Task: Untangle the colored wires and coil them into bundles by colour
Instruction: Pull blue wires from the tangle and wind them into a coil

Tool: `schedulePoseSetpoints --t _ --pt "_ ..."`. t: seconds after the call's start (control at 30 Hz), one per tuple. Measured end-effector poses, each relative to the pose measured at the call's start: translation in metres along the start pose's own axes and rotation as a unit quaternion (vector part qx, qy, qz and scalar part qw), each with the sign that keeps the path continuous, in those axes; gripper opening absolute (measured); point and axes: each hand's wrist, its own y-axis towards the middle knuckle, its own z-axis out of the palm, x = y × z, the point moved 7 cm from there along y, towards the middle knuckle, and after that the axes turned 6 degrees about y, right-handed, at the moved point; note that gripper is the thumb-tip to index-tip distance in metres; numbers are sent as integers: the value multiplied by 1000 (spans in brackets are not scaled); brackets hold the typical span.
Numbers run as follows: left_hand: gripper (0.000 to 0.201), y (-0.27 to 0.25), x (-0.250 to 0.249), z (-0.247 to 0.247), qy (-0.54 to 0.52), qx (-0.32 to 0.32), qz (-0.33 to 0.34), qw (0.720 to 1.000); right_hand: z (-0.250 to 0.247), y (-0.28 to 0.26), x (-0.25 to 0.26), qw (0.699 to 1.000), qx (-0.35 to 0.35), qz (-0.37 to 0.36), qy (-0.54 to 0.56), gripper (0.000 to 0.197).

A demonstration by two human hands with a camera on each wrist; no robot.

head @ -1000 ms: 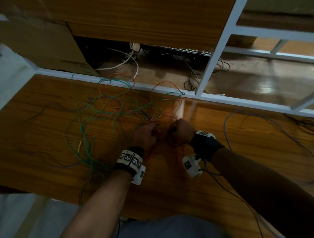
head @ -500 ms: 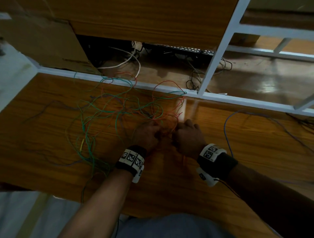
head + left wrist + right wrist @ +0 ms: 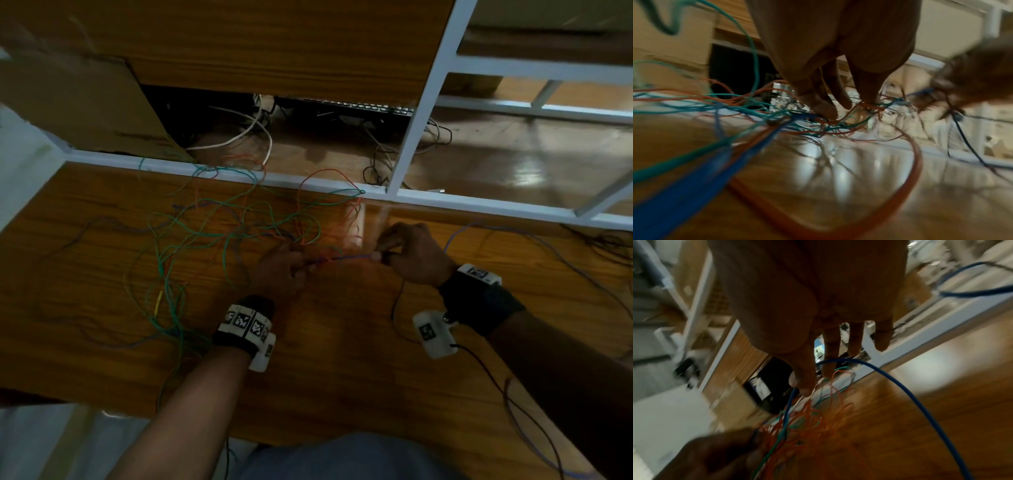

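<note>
While both hands work at the desk's (image 3: 342, 359) centre, the left hand (image 3: 279, 270) is clamped on the tangle (image 3: 239, 226) of green and orange wires spreading toward ten o'clock, and the right hand (image 3: 411, 253) pinches a blue wire (image 3: 349, 257). Beyond, at twelve, a white frame (image 3: 421, 102), loose cables (image 3: 253, 133) and a keyboard (image 3: 356, 106). No lettering readable.

My left hand (image 3: 281, 270) covers the knot of wires (image 3: 318, 257); motion blur smears my right hand (image 3: 972, 84) from the left wrist.
</note>
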Motion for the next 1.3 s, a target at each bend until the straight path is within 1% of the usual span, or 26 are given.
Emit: schedulePoseSetpoints --t 0.03,0.1,0.13,0.17,0.23,0.3,0.33,0.4,0.43,0.47,0.5,0.53,0.57,0.63,0.7,0.73,0.8,0.83,0.93,0.97,1.03,1.1,1.13,1.17,1.23,1.3 --pt "23 0 2 -1 3 8 -20 1000 -8 -1 -6 1000 -3 12 26 18" --pt "18 -3 3 -3 8 17 -27 999 -16 -2 -19 999 -3 19 47 11" --pt "14 -4 5 -4 -5 18 -37 999 -18 -2 -24 999 -7 14 46 11" --pt "12 -6 8 -5 -26 19 -52 998 -21 -3 -24 999 -13 6 41 15" --pt "19 -7 10 -6 -43 25 -73 996 -25 -5 -23 999 -9 -16 32 20" --pt "31 -3 5 -10 -7 17 -70 997 -22 -8 -15 999 -1 -36 20 16" --pt "36 -1 0 -15 11 -3 -65 998 -19 -10 -11 999 -8 -42 20 15" --pt "43 2 -19 -26 1 -57 -21 998 -15 -10 -6 998 -24 -52 21 13" --pt "47 2 -35 -32 1 -84 24 996 -13 -11 -2 998 -23 -60 19 15" --pt "53 0 -53 -34 26 -100 72 992 -12 -12 3 997 -18 -72 15 17" --pt "62 0 -69 -28 66 -98 115 986 -10 -13 9 996 -13 -86 12 18" --pt "72 2 -82 -19 106 -78 147 980 -10 -15 16 995 -7 -102 8 16" --pt "77 7 -91 -7 139 -49 160 976 -9 -16 23 993 -2 -120 4 14" --pt "78 19 -95 15 143 18 139 980 -11 -16 34 989 -5 -150 -3 13" --pt "73 29 -82 30 85 77 69 991 -20 -13 33 990 -15 -141 17 11" --pt "64 30 -70 33 55 93 28 994 -27 -12 30 991 -19 -128 27 11" --pt "39 26 -45 31 28 78 -19 996 -51 -16 21 993 -29 -108 27 12" --pt "32 23 -32 29 26 73 -28 997 -68 -19 13 994 -41 -96 21 13" --pt "26 12 0 10 37 49 -79 995 -126 -37 -10 992 -111 -65 18 26" --pt "27 10 6 2 50 46 -88 994 -140 -44 -15 990 -130 -59 9 27" --pt "33 10 5 -6 93 81 -81 989 -149 -53 -19 989 -137 -55 -19 21" --pt "47 14 -8 -10 100 125 -77 984 -135 -57 -21 993 -105 -44 -9 9" --pt "55 16 -17 -15 97 131 -81 983 -125 -58 -19 995 -92 -46 -4 6" --pt "59 18 -27 -21 104 121 -81 984 -116 -59 -16 994 -87 -62 -5 6" --pt "65 20 -56 -36 157 74 -48 984 -99 -60 -10 992 -78 -104 -5 10" --pt "74 16 -95 -50 147 34 17 988 -88 -62 -6 991 -68 -119 -3 11"
